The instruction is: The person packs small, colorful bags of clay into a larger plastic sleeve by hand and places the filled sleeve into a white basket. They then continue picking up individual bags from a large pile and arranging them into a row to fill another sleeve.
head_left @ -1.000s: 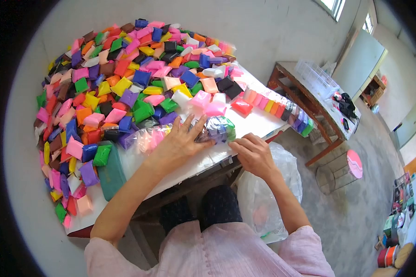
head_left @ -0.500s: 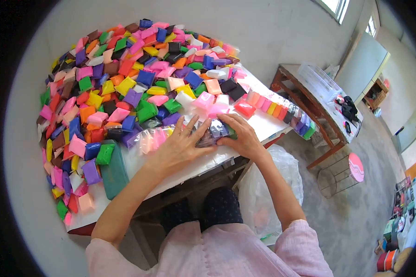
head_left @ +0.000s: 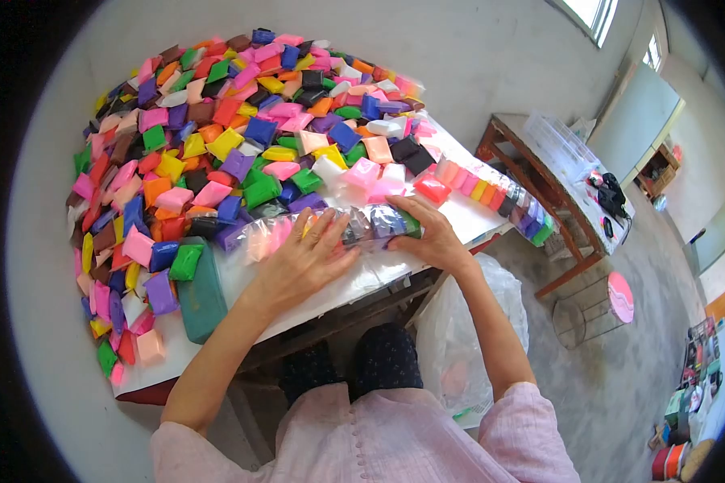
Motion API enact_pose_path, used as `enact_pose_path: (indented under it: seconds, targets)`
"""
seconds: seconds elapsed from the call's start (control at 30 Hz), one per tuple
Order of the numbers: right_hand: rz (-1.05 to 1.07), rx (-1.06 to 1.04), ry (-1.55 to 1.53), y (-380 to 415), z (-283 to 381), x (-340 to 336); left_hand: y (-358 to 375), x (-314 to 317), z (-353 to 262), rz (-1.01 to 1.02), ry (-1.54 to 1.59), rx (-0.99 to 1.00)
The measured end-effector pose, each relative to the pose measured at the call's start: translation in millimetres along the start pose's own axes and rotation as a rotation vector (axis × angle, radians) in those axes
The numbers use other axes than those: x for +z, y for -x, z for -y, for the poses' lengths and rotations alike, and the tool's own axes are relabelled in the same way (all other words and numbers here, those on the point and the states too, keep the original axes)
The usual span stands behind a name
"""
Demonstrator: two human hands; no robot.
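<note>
A long clear plastic sleeve [head_left: 258,238] filled with a row of coloured packets lies along the front of the white tabletop [head_left: 346,283]. My left hand [head_left: 302,262] rests on its middle, fingers spread. At the sleeve's right end, my right hand [head_left: 428,237] grips the dark and green packets between thumb and fingers. Behind both hands a large heap of small coloured packets [head_left: 217,145] covers the table. A teal case [head_left: 200,298] lies left of my left hand.
A second filled sleeve [head_left: 491,196] lies at the table's right end, partly overhanging. Below it stands a clear plastic bag [head_left: 479,322]. Farther right are a wooden side table [head_left: 568,189] with a clear bin [head_left: 557,145], and a round pink-topped stool [head_left: 620,297].
My left hand has shifted slightly left and down, its fingers closer together. My right hand has moved a little right, and more of the sleeve shows between the hands.
</note>
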State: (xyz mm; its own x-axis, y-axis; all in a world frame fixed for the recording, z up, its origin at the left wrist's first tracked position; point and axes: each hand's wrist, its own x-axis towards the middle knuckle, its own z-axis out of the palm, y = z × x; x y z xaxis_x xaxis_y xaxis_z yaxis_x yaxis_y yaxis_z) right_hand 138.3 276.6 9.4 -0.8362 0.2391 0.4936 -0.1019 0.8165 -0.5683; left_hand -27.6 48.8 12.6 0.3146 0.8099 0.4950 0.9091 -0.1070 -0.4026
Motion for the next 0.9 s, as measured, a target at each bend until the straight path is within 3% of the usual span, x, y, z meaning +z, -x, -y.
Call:
enact_pose_path:
  seconds: [0.2,0.4,0.6,0.8,0.9]
  targets:
    - [0.041,0.033,-0.076,-2.8,-13.5,-7.4,12.0,-2.9,-2.2,0.048,-0.026,-0.073]
    - [0.074,0.03,0.208,-2.3,12.5,-18.8,9.0,-4.0,-3.7,0.06,-0.011,-0.1]
    - [-0.028,-0.241,0.504,-8.6,45.1,-6.6,8.0,-4.3,-3.8,0.053,0.007,-0.107]
    - [-0.092,-0.381,0.337,-2.0,32.2,17.8,8.7,-2.2,-3.5,0.008,-0.001,-0.101]
    - [-0.124,-0.432,0.393,-2.0,26.9,27.2,8.9,-3.4,-0.9,0.016,-0.003,-0.101]
